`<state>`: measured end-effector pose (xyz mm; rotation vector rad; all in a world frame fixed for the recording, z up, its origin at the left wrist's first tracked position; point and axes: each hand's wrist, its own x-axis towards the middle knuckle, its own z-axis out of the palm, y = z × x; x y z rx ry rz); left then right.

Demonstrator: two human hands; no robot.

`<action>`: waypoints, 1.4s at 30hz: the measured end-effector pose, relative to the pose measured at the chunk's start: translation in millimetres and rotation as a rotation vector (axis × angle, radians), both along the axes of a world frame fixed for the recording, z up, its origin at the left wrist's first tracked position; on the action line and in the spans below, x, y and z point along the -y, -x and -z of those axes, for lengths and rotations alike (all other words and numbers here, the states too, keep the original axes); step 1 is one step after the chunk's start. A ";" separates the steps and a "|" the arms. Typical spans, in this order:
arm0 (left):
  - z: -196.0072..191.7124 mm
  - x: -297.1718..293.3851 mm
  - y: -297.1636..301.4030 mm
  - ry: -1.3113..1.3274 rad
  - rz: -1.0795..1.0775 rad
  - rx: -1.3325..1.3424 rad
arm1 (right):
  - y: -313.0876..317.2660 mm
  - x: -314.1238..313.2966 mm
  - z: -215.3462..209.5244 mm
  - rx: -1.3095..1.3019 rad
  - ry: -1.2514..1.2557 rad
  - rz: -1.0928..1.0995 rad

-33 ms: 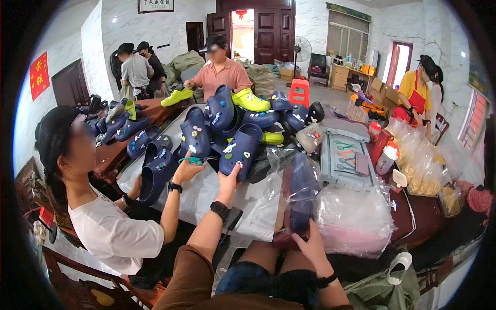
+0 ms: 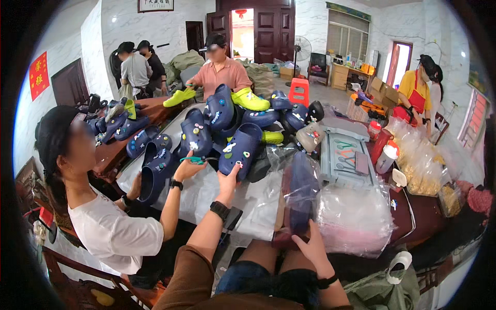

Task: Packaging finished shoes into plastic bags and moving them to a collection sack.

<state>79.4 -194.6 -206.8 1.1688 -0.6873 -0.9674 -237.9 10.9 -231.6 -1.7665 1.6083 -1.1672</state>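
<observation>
My left hand is closed on the toe end of a navy clog dotted with small colourful charms, tilted over the near side of the shoe pile. Lower and to the right, my right hand has its thumb and fingers closed at the near end of a bagged navy clog. Clear plastic covers that clog and hides its details. Beside my left hand, a co-worker's hand holds a green-handled tool. That person's other hand is at another navy clog.
More navy clogs and lime clogs are heaped ahead. Right of the bag lie a stack of clear bags and a grey tray with small tools. Bottles and bags of yellowish pieces stand farther right. A person sits opposite.
The person opposite has shifted a lime clog slightly to the right. The co-worker's navy clog at left has turned a little. Both my hands keep their places.
</observation>
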 end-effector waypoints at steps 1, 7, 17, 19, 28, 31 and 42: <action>-3.8 -3.3 4.2 0.031 0.011 -0.040 | 3.8 -9.6 -7.8 0.037 -0.076 -0.038; -27.1 -62.2 17.4 0.109 0.137 -0.168 | 17.0 -45.9 -45.2 -0.194 -0.129 -0.155; -53.1 -140.2 -22.7 0.298 0.599 -0.162 | 56.1 -58.5 -88.7 0.908 0.044 -0.278; -56.7 -154.1 -21.1 0.285 0.674 -0.086 | 64.4 -68.7 -101.9 0.978 0.000 -0.395; -35.5 -184.6 26.4 0.160 1.053 0.020 | 83.5 -130.1 -93.3 0.792 -0.563 -0.613; -34.2 -184.2 42.2 0.102 0.825 0.299 | 94.2 -142.4 -96.1 0.841 -0.489 -0.528; -1.3 -164.9 72.4 0.061 0.403 0.849 | 91.0 -135.4 -91.6 0.358 -0.287 -0.379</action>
